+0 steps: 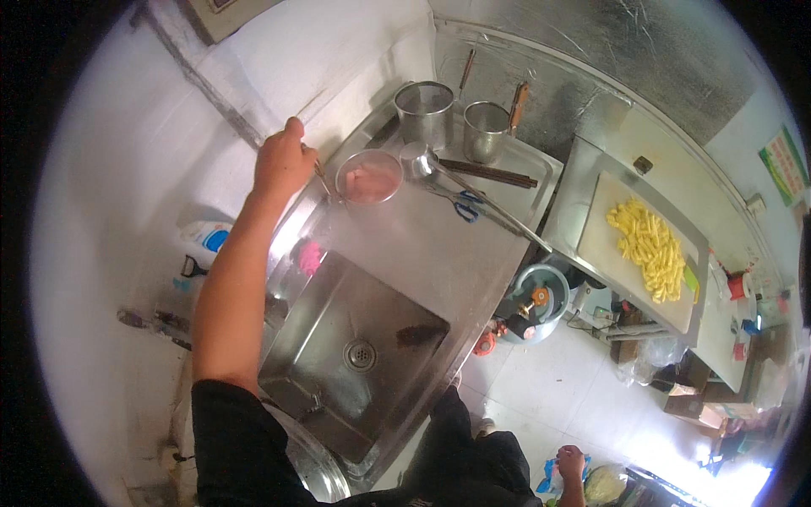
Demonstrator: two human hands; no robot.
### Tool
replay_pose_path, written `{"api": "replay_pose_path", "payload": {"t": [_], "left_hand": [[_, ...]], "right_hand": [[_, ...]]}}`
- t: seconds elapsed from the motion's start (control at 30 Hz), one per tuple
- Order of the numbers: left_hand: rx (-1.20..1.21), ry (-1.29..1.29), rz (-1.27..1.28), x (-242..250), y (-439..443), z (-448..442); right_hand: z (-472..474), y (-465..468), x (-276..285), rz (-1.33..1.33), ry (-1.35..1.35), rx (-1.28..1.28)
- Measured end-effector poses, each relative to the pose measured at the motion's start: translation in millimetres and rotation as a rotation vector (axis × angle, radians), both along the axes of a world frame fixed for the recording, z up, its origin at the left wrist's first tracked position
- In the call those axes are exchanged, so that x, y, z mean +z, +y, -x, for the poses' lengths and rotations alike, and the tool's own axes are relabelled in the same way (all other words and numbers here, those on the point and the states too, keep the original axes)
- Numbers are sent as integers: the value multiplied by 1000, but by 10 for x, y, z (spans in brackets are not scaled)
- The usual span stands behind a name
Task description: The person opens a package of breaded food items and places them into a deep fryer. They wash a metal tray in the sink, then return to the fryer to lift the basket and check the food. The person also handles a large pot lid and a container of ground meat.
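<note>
My left hand (284, 163) reaches over the far left edge of the steel sink counter, its fingers closed on a thin metal thing (324, 179) that I cannot identify. Just right of it sits a round bowl (369, 177) with pale pink pieces in it. A long-handled metal ladle (418, 161) lies beside the bowl, its handle crossing the counter above blue-handled scissors (466, 206). Low at the right, my right hand (570, 461) hangs by my side with its fingers curled, in front of a blue and white package (552, 476); whether it holds anything is unclear.
Two metal strainer baskets (424, 111) and dark sticks (488, 173) are at the back. A pink scrubber (310, 258) lies by the sink basin (336, 329). Cut yellow strips (649, 247) cover part of a cutting board (595, 215) at right. A gas cylinder (545, 317) stands below.
</note>
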State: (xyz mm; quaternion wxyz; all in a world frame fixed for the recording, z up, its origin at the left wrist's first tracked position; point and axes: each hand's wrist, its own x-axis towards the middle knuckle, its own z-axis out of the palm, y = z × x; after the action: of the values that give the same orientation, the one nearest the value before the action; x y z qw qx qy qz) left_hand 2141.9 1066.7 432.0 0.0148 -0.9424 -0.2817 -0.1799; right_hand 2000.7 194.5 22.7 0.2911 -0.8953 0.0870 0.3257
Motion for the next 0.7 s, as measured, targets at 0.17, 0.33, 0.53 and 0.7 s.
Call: {"api": "replay_pose_path", "payload": {"t": [0.17, 0.33, 0.53, 0.7], "left_hand": [[49, -92, -82, 1100, -294, 651], [-119, -351, 459, 1730, -1335, 1765], [23, 25, 1143, -99, -2958, 2699], [486, 355, 918, -992, -4894, 3666]], "right_hand": [[-507, 124, -120, 1, -24, -126], [-907, 405, -236, -268, 223, -239], [-1610, 639, -731, -402, 410, 11], [-2200, 830, -1137, -17, 330, 849]]}}
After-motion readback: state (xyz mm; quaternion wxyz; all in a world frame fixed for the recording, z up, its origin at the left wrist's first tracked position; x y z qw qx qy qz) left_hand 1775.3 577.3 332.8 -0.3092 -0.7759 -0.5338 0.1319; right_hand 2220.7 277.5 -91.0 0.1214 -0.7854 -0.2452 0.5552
